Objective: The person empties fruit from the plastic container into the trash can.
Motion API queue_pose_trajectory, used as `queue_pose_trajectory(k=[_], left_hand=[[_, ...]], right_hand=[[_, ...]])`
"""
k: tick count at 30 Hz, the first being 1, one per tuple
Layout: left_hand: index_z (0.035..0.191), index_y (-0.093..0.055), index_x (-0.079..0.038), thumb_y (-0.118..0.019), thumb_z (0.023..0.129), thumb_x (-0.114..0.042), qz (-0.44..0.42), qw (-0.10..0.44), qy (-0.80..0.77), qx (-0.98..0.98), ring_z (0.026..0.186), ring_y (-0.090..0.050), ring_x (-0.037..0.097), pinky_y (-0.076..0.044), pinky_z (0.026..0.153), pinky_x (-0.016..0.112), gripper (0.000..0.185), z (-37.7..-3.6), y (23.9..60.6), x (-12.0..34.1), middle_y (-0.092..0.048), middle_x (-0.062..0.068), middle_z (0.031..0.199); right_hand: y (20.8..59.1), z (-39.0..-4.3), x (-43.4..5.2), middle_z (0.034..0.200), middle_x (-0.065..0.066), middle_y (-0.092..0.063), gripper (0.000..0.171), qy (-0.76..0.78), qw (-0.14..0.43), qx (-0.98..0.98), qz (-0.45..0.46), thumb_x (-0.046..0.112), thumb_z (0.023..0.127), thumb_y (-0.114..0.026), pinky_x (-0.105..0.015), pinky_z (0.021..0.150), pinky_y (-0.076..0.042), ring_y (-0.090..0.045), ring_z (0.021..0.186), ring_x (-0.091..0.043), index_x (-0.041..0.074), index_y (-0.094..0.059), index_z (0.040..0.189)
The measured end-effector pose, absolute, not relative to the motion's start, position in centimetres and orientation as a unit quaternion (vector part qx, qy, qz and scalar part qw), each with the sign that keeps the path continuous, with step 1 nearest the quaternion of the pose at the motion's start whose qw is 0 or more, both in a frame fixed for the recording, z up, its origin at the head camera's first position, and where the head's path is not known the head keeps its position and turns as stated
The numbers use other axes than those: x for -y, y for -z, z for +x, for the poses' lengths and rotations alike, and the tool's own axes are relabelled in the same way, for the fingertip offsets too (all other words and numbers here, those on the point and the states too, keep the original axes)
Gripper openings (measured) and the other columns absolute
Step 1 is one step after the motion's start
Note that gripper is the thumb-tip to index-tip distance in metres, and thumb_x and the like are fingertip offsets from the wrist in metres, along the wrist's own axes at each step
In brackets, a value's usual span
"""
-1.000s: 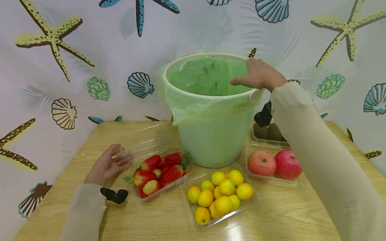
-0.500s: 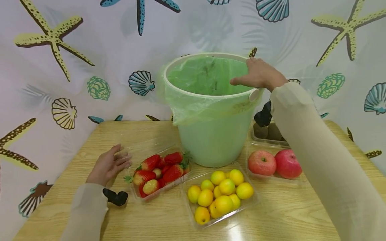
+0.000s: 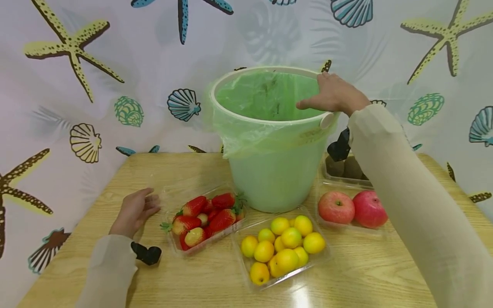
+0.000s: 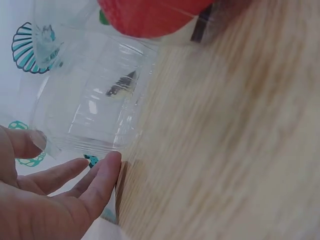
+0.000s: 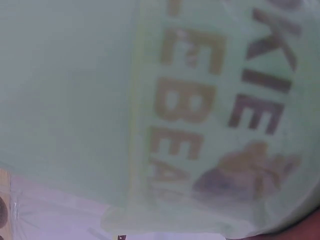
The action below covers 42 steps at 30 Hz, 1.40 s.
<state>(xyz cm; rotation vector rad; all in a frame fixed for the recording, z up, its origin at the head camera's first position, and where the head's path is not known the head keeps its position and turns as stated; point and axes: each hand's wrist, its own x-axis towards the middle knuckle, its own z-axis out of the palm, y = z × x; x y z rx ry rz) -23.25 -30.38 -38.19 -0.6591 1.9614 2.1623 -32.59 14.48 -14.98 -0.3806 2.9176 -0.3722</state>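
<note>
Head view: a round pale-green plastic bucket (image 3: 275,171), lined with a thin crinkled green bag, stands on the wood-grain tabletop (image 3: 358,265). The right hand (image 3: 337,95) rests on the bucket's far right rim, fingers loosely bent over the edge. The left hand (image 3: 134,210) lies left of the bucket, fingers relaxed and released, just beside the clear plastic tray of glossy red strawberries (image 3: 206,217).

Left wrist view: straight fingers (image 4: 102,182) touch the tray's ridged transparent lid (image 4: 95,107).

Right wrist view: only the bucket's smooth lettered wall (image 5: 165,110) shows.
</note>
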Motion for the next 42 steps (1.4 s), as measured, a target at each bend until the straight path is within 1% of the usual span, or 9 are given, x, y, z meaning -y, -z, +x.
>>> queue_pose_trajectory(k=[4,10,14,21,24,33,36,39,42], left_hand=[[0.151,-0.016,-0.005,-0.040,0.101,-0.028,-0.217,0.078,-0.722,-0.652,0.073,-0.059,0.006,-0.056,0.076,0.020,0.061,-22.9,38.2,30.6,-0.051,-0.002,0.094],[0.153,0.004,-0.004,-0.031,0.102,-0.031,-0.182,0.105,-0.706,-0.676,0.084,-0.059,0.004,-0.054,0.083,0.021,0.067,-21.9,38.1,31.2,-0.046,0.004,0.111],[0.152,0.007,-0.002,-0.030,0.102,-0.032,-0.173,0.118,-0.704,-0.679,0.087,-0.058,0.005,-0.054,0.084,0.022,0.069,-21.4,37.9,31.5,-0.045,0.006,0.113],[0.151,0.001,0.004,-0.032,0.102,-0.032,-0.173,0.135,-0.684,-0.696,0.087,-0.059,0.005,-0.054,0.084,0.024,0.069,-19.8,38.0,31.6,-0.047,0.007,0.113],[0.151,0.001,0.005,-0.032,0.103,-0.032,-0.163,0.139,-0.677,-0.704,0.087,-0.059,0.004,-0.054,0.084,0.024,0.068,-19.0,38.2,31.3,-0.048,0.007,0.114],[0.149,0.001,0.008,-0.031,0.103,-0.030,-0.152,0.164,-0.696,-0.682,0.086,-0.062,0.004,-0.054,0.086,0.025,0.068,-17.4,38.5,30.4,-0.056,0.000,0.103],[0.149,-0.001,0.008,-0.031,0.103,-0.030,-0.152,0.167,-0.697,-0.681,0.087,-0.062,0.004,-0.054,0.087,0.025,0.067,-17.0,38.7,30.0,-0.054,0.002,0.108],[0.149,-0.005,0.009,-0.031,0.103,-0.030,-0.149,0.166,-0.694,-0.684,0.088,-0.062,0.005,-0.054,0.086,0.025,0.066,-16.7,38.8,29.4,-0.049,0.008,0.117],[0.147,-0.016,0.008,-0.033,0.103,-0.029,-0.151,0.158,-0.700,-0.680,0.087,-0.063,0.008,-0.055,0.084,0.026,0.060,-16.4,38.9,28.8,-0.049,0.010,0.116]], right_hand=[[15.0,-32.5,-14.4,0.158,-0.022,0.010,0.098,0.127,0.086,-0.980,-0.128,0.053,0.091,-0.047,-0.057,0.117,-0.009,0.005,0.146,-0.040,-0.001,0.009,0.150],[14.9,-32.6,-14.3,0.157,-0.023,0.012,0.098,0.122,0.090,-0.980,-0.130,0.054,0.091,-0.047,-0.057,0.117,-0.010,0.006,0.146,-0.040,-0.001,0.009,0.150],[14.8,-32.6,-14.3,0.157,-0.023,0.012,0.098,0.120,0.085,-0.981,-0.130,0.054,0.091,-0.047,-0.057,0.117,-0.010,0.005,0.146,-0.041,-0.001,0.008,0.150],[14.9,-32.7,-14.2,0.157,-0.022,0.013,0.099,0.125,0.090,-0.980,-0.129,0.054,0.091,-0.048,-0.057,0.117,-0.010,0.006,0.146,-0.039,0.000,0.009,0.150],[14.9,-32.7,-14.2,0.157,-0.022,0.014,0.099,0.127,0.091,-0.980,-0.126,0.054,0.091,-0.048,-0.057,0.116,-0.010,0.006,0.146,-0.040,0.000,0.009,0.150],[15.1,-32.6,-14.4,0.157,-0.022,0.014,0.099,0.130,0.090,-0.980,-0.122,0.053,0.090,-0.049,-0.057,0.116,-0.010,0.007,0.146,-0.040,0.000,0.009,0.150],[15.1,-32.6,-14.4,0.157,-0.023,0.013,0.099,0.130,0.090,-0.980,-0.122,0.053,0.091,-0.049,-0.058,0.116,-0.010,0.006,0.146,-0.040,-0.001,0.009,0.150],[15.1,-32.6,-14.4,0.157,-0.023,0.012,0.099,0.127,0.087,-0.980,-0.124,0.053,0.091,-0.049,-0.058,0.116,-0.010,0.006,0.145,-0.041,-0.002,0.008,0.150],[15.2,-32.6,-14.4,0.157,-0.023,0.011,0.099,0.126,0.083,-0.980,-0.127,0.053,0.090,-0.049,-0.058,0.116,-0.010,0.005,0.145,-0.041,-0.001,0.008,0.150]])
